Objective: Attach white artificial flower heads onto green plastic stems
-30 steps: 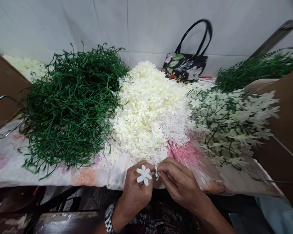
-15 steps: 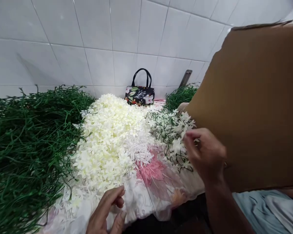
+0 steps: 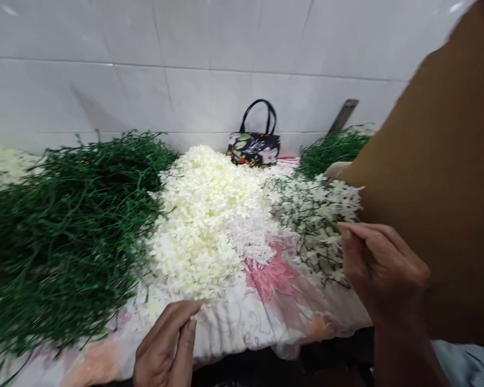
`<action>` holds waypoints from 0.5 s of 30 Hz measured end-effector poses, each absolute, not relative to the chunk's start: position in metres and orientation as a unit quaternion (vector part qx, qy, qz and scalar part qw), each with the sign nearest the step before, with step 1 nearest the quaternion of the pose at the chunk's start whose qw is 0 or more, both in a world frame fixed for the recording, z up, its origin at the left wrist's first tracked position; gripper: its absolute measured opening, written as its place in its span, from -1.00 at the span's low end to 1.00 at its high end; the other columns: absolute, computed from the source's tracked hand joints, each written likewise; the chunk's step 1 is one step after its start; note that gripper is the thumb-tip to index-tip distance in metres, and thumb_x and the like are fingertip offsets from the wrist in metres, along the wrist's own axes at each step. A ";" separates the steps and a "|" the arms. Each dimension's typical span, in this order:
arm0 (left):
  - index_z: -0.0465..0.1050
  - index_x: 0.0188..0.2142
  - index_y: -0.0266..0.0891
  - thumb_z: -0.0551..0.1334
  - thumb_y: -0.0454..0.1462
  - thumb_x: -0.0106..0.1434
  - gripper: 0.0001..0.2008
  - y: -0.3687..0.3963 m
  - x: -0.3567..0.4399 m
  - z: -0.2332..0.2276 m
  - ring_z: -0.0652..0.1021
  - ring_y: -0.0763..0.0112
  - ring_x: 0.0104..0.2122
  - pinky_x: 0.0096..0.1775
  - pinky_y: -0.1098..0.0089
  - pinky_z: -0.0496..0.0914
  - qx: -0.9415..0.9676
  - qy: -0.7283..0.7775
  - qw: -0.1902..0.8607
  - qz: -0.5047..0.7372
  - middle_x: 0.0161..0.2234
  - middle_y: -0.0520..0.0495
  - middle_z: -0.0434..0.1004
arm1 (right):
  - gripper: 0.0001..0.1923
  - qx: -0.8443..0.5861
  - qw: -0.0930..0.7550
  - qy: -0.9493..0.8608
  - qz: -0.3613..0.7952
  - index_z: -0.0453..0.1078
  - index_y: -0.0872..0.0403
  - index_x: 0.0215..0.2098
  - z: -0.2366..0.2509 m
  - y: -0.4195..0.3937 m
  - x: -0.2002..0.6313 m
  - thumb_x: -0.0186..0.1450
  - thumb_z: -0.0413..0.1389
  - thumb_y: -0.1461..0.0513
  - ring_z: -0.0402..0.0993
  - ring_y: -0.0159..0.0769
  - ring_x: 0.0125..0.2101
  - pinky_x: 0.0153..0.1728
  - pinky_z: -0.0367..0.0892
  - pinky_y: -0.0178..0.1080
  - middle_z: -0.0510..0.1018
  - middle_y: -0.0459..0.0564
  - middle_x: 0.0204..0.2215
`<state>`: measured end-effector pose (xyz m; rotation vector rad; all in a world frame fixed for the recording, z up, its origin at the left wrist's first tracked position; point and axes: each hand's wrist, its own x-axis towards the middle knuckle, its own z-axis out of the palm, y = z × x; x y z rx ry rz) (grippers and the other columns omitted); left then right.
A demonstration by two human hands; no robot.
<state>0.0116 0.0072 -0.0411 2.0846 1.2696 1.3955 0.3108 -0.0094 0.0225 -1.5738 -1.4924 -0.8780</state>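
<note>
My left hand [image 3: 165, 346] rests at the near edge of the floral cloth [image 3: 242, 328], fingers loosely together, just below the big heap of loose white flowers [image 3: 210, 220]. It holds nothing that I can see. My right hand [image 3: 381, 269] hovers beside the pile of finished white flower sprigs on green stems [image 3: 314, 215], fingers apart and empty, its fingertips close to the pile's right edge.
A large tangle of green stems [image 3: 68, 226] fills the left side. A brown cardboard panel [image 3: 439, 177] stands at the right. A black floral handbag [image 3: 254, 145] sits against the white tiled wall, with more green stems [image 3: 331, 150] beside it.
A second ago both hands worked a white flower together at the cloth's edge. The right hand then carried it to the sprig pile and now hovers empty; the view swung right.
</note>
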 end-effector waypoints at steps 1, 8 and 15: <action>0.51 -0.27 -0.16 0.15 -0.38 0.20 -0.81 0.010 0.008 -0.038 0.59 0.38 -0.37 -0.28 0.48 0.49 0.753 0.428 0.137 0.480 -0.36 0.00 0.60 | -0.85 -0.597 0.390 -0.622 -0.323 0.43 0.08 -0.27 0.018 -0.010 0.300 0.25 0.06 0.39 0.49 -0.28 -0.39 -0.29 0.40 -0.24 0.54 0.03 -0.40; 0.46 -0.27 -0.25 0.11 -0.47 0.20 -0.80 0.024 -0.009 -0.035 0.55 0.41 -0.39 -0.31 0.47 0.45 0.768 0.435 0.026 0.470 -0.41 -0.07 0.53 | -0.82 -0.464 0.334 -0.814 -0.101 0.41 0.12 -0.34 -0.005 0.016 0.240 0.30 -0.02 0.38 0.45 -0.33 -0.41 -0.33 0.35 -0.27 0.52 0.01 -0.45; 0.43 -0.26 -0.26 0.08 -0.53 0.19 -0.75 0.018 -0.006 -0.042 0.52 0.42 -0.44 -0.38 0.46 0.44 0.758 0.440 0.021 0.482 -0.45 -0.07 0.51 | -0.82 -0.365 0.376 -0.843 -0.125 0.39 0.15 -0.34 -0.006 0.045 0.208 0.27 -0.02 0.45 0.40 -0.33 -0.47 -0.41 0.32 -0.26 0.48 0.00 -0.53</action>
